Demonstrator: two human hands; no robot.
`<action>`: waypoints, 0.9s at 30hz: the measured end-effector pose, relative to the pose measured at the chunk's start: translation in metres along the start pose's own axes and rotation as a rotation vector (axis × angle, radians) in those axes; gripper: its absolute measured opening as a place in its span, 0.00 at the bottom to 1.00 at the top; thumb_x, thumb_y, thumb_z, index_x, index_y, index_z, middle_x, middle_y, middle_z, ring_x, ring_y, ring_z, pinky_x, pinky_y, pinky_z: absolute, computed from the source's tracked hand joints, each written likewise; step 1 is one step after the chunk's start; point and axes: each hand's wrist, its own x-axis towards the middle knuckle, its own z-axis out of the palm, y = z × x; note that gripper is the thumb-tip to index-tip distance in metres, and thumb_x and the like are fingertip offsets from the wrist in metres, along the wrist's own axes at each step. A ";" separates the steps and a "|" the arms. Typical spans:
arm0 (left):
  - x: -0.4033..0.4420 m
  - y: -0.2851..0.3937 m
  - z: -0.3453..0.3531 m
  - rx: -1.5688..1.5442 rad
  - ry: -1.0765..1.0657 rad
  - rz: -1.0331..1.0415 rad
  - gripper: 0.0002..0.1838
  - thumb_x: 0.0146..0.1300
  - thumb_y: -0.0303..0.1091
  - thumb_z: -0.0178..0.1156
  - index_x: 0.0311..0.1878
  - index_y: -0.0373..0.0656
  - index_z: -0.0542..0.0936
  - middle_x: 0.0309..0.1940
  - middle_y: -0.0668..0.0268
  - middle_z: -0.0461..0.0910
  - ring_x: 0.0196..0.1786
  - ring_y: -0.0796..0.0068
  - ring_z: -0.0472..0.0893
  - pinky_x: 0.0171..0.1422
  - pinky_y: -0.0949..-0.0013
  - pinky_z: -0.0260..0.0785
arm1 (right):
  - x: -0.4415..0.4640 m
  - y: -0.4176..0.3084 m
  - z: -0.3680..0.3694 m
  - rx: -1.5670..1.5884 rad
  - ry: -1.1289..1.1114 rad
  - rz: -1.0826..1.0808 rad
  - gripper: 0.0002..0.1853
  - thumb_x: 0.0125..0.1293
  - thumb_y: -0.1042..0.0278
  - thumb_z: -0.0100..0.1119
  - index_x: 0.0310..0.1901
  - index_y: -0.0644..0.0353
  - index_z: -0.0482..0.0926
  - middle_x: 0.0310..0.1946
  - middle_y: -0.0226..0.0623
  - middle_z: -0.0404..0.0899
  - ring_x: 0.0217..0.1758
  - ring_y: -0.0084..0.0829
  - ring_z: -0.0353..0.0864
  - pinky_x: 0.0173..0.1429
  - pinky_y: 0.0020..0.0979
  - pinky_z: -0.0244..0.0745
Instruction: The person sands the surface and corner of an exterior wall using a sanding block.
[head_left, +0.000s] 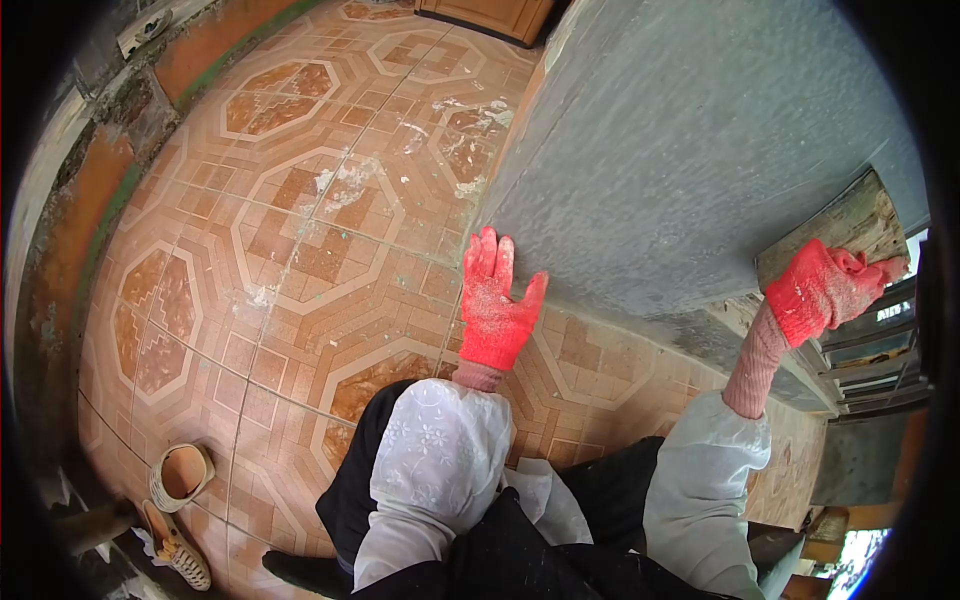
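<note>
My left hand, in a dusty red glove, has its fingers stretched out with the thumb apart. It lies at the lower edge of the grey wall, by the corner; whether the palm presses on it I cannot tell. At the right, my right hand, also in a red glove, is closed on a worn flat wooden board. The board lies flat against the grey wall; its underside is hidden. White patterned sleeves cover both my forearms.
Patterned brown floor tiles with white smears spread at the left. Slip-on shoes stand at the lower left. A wooden cabinet is at the top. A slatted window is at the right, beside the wall.
</note>
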 end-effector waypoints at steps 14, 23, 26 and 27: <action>0.000 0.003 -0.002 -0.019 -0.057 -0.069 0.37 0.63 0.40 0.72 0.71 0.34 0.71 0.78 0.45 0.60 0.79 0.45 0.62 0.81 0.51 0.57 | 0.023 0.008 0.004 0.237 -0.006 0.156 0.38 0.75 0.60 0.53 0.81 0.59 0.50 0.70 0.46 0.68 0.68 0.41 0.73 0.71 0.40 0.72; 0.000 0.004 0.001 -0.032 -0.006 -0.044 0.37 0.63 0.38 0.72 0.72 0.34 0.70 0.78 0.45 0.60 0.79 0.44 0.63 0.81 0.50 0.57 | -0.099 -0.012 -0.022 -0.105 -0.120 0.211 0.47 0.66 0.67 0.65 0.81 0.59 0.49 0.60 0.42 0.76 0.58 0.40 0.80 0.65 0.41 0.77; 0.001 0.002 0.001 -0.039 -0.030 -0.069 0.38 0.62 0.38 0.73 0.72 0.35 0.69 0.78 0.45 0.61 0.78 0.43 0.63 0.80 0.50 0.58 | -0.112 0.001 -0.035 0.355 -0.211 0.473 0.40 0.72 0.60 0.57 0.80 0.63 0.51 0.64 0.48 0.73 0.64 0.43 0.77 0.69 0.41 0.73; 0.003 0.001 0.001 -0.036 -0.017 -0.056 0.38 0.62 0.38 0.73 0.72 0.35 0.69 0.78 0.45 0.61 0.78 0.43 0.63 0.80 0.50 0.58 | -0.101 0.005 -0.032 0.490 -0.152 0.552 0.38 0.74 0.55 0.53 0.79 0.65 0.54 0.65 0.49 0.72 0.65 0.43 0.77 0.69 0.41 0.72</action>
